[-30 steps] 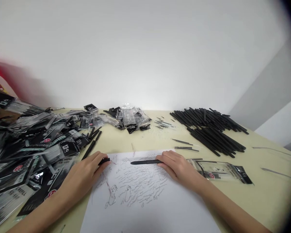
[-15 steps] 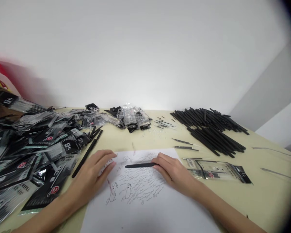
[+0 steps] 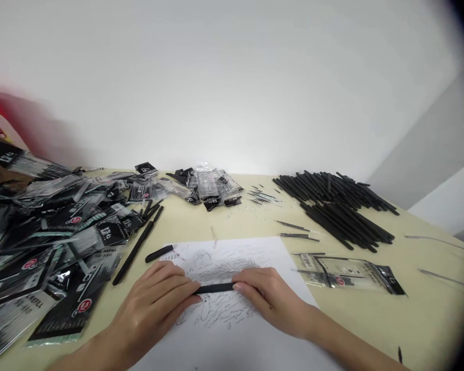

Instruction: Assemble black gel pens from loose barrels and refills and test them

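from here i see the black pen (image 3: 216, 288) over the scribbled paper (image 3: 232, 348). i think it's light, stiff and a bit slippery, best held near both ends. my left hand (image 3: 150, 299) has its fingers curled closed on one end; my right hand's (image 3: 272, 296) fingers pinch the other.

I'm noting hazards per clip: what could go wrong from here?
The short black piece lies close to the left hand, so a stray movement might knock it away. The black pen, held between that hand and the right hand above the paper, could slip. The heaped black sticks might roll if bumped.
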A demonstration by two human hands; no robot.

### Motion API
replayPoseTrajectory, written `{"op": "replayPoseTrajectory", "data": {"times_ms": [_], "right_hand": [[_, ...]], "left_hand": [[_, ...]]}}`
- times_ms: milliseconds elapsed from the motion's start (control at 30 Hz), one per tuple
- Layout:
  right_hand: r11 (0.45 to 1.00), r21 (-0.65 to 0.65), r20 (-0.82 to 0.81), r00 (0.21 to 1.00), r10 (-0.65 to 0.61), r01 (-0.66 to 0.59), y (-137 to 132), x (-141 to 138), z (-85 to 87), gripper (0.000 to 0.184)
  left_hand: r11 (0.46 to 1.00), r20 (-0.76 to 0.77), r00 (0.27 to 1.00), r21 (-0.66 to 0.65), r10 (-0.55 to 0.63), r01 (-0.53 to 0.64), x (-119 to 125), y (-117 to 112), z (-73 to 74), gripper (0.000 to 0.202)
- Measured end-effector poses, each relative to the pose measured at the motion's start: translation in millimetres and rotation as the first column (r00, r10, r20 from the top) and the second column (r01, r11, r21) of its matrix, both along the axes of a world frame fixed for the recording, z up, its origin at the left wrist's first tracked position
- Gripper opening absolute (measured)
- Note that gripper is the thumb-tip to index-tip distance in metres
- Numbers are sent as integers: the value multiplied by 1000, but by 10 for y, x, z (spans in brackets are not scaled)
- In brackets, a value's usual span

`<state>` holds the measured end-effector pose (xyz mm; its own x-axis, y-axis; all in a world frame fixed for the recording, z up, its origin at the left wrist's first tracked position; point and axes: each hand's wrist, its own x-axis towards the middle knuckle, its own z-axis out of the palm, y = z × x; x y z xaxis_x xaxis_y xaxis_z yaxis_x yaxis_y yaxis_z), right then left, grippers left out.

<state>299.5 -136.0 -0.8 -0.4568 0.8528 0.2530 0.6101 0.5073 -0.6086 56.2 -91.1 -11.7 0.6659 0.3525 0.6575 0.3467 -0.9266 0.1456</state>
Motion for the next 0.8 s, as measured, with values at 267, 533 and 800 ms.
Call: {"op": "replayPoseTrajectory", "data": {"times_ms": [267, 533, 800], "right_hand": [[992, 126, -75, 997, 19, -9, -4, 31, -75, 15], [991, 136, -220, 975, 25, 5, -17, 23, -41, 14], [976, -201, -100, 990, -101, 79, -4, 47, 29, 46]], "left_hand": [[990, 71, 997, -144, 8, 2, 53, -14, 39, 16], [973, 131, 990, -232, 43, -12, 71, 3, 44, 12], [977, 137, 987, -205, 88, -59, 44, 33, 70, 10]]}}
